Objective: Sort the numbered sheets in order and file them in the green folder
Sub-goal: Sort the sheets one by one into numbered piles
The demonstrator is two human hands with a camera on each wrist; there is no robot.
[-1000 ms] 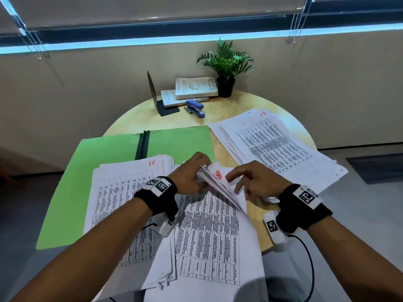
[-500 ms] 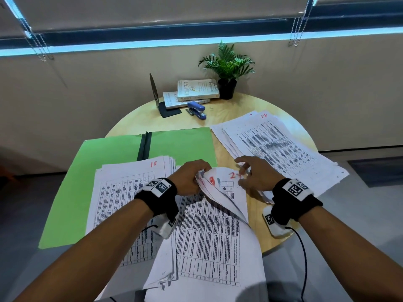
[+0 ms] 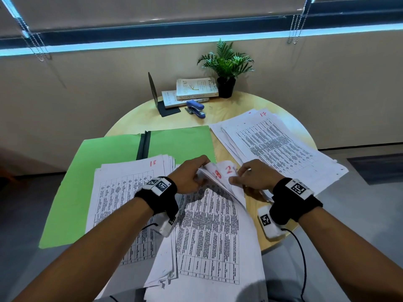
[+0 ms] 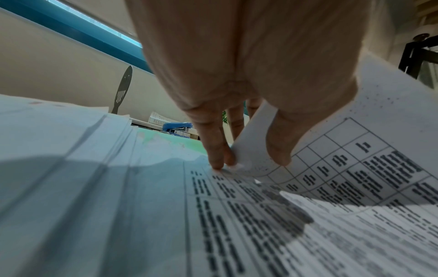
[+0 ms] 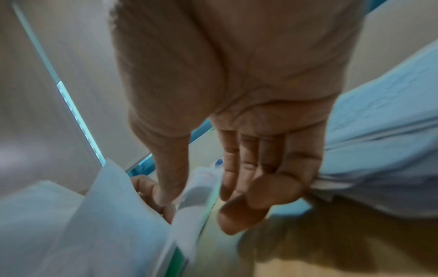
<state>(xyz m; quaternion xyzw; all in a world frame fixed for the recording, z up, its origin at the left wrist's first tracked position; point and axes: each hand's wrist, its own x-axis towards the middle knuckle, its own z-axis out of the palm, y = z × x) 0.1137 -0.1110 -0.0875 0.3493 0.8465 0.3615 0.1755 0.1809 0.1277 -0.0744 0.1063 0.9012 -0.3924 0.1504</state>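
Leafing through the middle stack (image 3: 209, 225) of sheets

Head view: left hand (image 3: 192, 177) pinches the stack's curled top corners; right hand (image 3: 257, 177) touches them; green folder (image 3: 72, 192) lies open on the table (image 3: 218, 114), leftward. Left wrist: thumb (image 4: 277, 150) and fingers (image 4: 213, 150) pinch one sheet (image 4: 251, 138). Right wrist: blurred, grip unclear.

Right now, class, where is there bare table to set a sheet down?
Bare wood lies between the stapler, the green folder and the pile marked 17. The near half is crowded: sheets, left hand, right hand.
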